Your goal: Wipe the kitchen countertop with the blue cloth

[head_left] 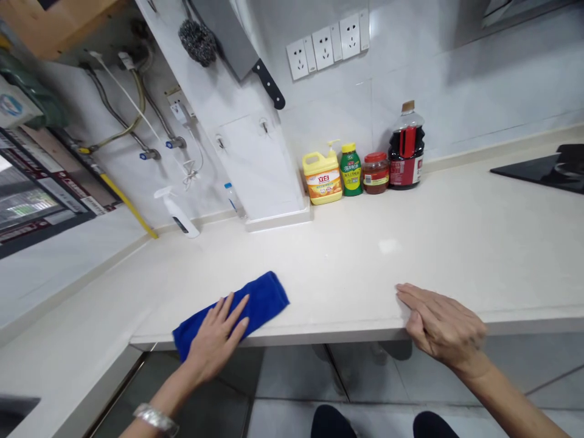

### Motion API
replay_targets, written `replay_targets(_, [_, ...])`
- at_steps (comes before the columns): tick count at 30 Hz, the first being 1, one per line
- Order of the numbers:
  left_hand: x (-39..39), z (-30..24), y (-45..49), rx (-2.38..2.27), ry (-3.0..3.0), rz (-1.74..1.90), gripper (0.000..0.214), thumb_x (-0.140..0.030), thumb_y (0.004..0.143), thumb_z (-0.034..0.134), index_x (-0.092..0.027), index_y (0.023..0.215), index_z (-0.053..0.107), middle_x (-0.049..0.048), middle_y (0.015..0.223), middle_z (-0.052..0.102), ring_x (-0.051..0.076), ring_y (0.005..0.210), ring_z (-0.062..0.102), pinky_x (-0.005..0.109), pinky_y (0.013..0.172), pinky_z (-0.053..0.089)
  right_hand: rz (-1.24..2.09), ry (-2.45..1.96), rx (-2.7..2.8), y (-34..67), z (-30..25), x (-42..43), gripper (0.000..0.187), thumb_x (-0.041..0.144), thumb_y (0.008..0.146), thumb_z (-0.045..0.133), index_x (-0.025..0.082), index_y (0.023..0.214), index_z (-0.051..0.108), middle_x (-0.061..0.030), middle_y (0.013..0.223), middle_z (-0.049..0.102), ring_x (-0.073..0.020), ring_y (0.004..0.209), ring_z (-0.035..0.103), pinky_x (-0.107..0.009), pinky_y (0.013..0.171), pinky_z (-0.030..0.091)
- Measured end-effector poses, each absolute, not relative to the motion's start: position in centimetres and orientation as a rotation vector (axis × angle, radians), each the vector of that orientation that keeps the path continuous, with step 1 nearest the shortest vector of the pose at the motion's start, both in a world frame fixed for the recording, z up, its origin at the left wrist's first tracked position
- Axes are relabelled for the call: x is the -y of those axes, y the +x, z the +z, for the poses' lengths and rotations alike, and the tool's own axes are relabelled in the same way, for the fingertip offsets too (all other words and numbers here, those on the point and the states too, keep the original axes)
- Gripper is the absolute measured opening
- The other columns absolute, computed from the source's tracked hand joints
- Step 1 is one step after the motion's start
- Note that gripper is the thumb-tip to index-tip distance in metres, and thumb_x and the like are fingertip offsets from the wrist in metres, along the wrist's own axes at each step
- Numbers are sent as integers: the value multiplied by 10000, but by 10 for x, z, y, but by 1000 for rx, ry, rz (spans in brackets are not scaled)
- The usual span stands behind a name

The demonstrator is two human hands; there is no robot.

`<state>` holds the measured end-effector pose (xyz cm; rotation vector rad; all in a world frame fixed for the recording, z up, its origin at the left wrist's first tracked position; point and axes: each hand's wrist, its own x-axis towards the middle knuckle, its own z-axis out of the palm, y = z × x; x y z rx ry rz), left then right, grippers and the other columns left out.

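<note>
My left hand (218, 336) lies flat with fingers spread on a folded blue cloth (267, 298). The cloth rests on the white countertop (337, 274), its near left corner hanging over the front edge. A silver bracelet (156, 418) circles my left wrist. At the counter's front edge on the right, my right hand (442, 325) touches the top with its fingers stretched out to the left and the thumb bent low. Nothing shows in that hand.
Along the wall stand a yellow detergent jug (323, 179), a green bottle (351, 170), a red-lidded jar (376, 173) and a dark sauce bottle (406, 149). A white spray bottle (177, 214) is at left. A cleaver (244, 55) hangs above; a black cooktop (547, 167) lies right.
</note>
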<state>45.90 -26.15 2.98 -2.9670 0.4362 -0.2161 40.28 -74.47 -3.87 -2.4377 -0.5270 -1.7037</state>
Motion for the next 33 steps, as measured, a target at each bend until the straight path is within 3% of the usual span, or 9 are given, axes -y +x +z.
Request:
replay_targets(3, [321, 38, 468, -596, -3032, -92, 611, -600, 1017, 286, -383, 1588, 281, 54, 1683, 196, 322, 1549, 188, 583, 1250, 272, -1683, -2440, 501, 402, -37, 742, 397, 106, 867, 547, 167, 1224, 709, -40, 1188, 759, -195, 1048, 732, -302, 908, 548])
replay_targets(13, [421, 49, 564, -848, -3106, 94, 655, -687, 997, 241, -398, 1580, 312, 25, 1706, 167, 301, 1575, 99, 545, 1292, 141, -1697, -2426, 506, 402, -35, 741, 411, 80, 839, 540, 154, 1206, 708, -40, 1182, 761, -199, 1047, 737, -307, 881, 557])
replay_targets(28, [420, 44, 721, -672, -3122, -56, 697, -673, 992, 208, -328, 1589, 316, 72, 1681, 267, 302, 1559, 198, 532, 1260, 191, -1622, -2428, 547, 401, -28, 740, 590, 54, 777, 484, 107, 1343, 642, -76, 1225, 737, -231, 1118, 717, -345, 902, 595])
replay_targets(33, [384, 47, 747, -716, -3170, -54, 725, -687, 973, 228, -309, 1580, 342, 65, 1675, 285, 280, 1554, 218, 498, 1271, 181, -1568, -2464, 451, 398, -30, 741, 654, 46, 787, 485, 170, 1418, 607, -32, 1218, 740, -244, 1082, 730, -371, 876, 603])
